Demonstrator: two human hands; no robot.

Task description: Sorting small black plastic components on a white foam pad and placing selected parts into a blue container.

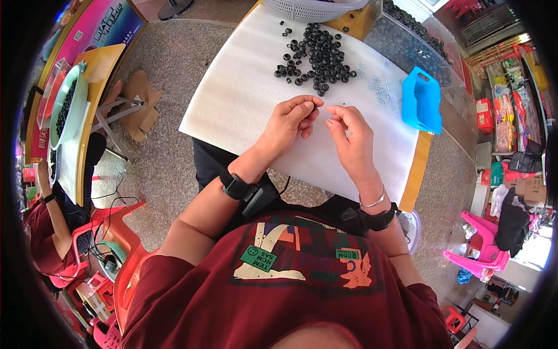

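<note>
Over the near part of a white-covered table (pixel 232 87), both my hands are raised close together. My left hand (pixel 290 121) is closed, its thumb and forefinger pinching a small black round part (pixel 315 108) that the fingers mostly hide. To its right, my right hand (pixel 353 136) is curled with thumb and forefinger drawn toward each other; anything between them is too small to make out. Just beyond the fingers lies a loose pile of black round parts (pixel 325 55). Small clear bluish pieces (pixel 379 84) are scattered right of that pile.
A blue open tray (pixel 429 104) rests at the table's right edge. At the back stand a pale basket (pixel 314 10) and a clear bin (pixel 401 43) with black parts. On the left, another person's arm (pixel 55 218) is near a table with a green basin (pixel 75 116). A pink chair (pixel 479 247) stands right.
</note>
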